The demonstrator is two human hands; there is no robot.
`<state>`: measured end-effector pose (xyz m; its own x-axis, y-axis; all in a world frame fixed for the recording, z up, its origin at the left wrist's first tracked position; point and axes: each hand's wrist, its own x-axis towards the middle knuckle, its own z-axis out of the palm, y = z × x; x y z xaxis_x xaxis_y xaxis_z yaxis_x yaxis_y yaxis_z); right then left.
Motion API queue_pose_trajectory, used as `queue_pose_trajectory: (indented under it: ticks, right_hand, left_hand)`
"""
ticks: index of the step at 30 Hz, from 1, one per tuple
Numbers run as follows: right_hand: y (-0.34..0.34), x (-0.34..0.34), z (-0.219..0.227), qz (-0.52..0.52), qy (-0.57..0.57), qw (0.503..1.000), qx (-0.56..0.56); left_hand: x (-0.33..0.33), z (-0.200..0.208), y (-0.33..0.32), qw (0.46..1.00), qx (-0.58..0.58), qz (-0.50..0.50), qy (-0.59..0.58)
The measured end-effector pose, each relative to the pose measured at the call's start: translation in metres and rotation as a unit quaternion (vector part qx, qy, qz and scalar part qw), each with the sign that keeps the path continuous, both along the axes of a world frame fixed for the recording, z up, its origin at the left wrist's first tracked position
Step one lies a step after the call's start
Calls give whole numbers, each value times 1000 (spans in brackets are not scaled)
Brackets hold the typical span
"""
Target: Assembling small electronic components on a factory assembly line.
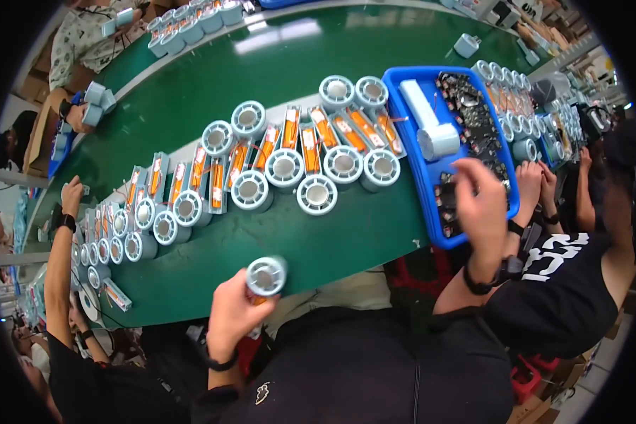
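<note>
In the head view, the left hand [233, 312] grips a pale blue housing [266, 276] at the tabletop's [346, 244] near edge, round vented end upward, a bit of orange showing beneath; the right hand [482, 205], blurred, is over the near part of a blue tray [393, 90], and I cannot tell whether its bent fingers hold anything; the work looks partway along, since the rows of housings [285, 167] beyond carry orange packs [310, 150] in their open handles, so that much seems done; those handles lie uncovered, and the many dark small parts [471, 107] suggest plenty is left; the tray holds these parts along its right side and near end, with a lone housing [438, 141] lying at its left.
</note>
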<state>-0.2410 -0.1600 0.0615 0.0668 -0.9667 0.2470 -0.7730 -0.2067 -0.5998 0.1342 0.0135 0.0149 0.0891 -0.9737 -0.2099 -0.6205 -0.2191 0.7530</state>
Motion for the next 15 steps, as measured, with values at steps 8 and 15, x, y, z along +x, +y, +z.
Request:
queue_pose_trajectory:
  ticks: [8, 15]
  right_hand:
    - [-26, -42, -25, 88, 238, 967, -31]
    - [-29, -48, -35, 133, 195, 971, 40]
  left_hand:
    - [-32, 0, -38, 996, -7, 70, 60]
    - [26, 26, 11, 971, -65, 145, 179]
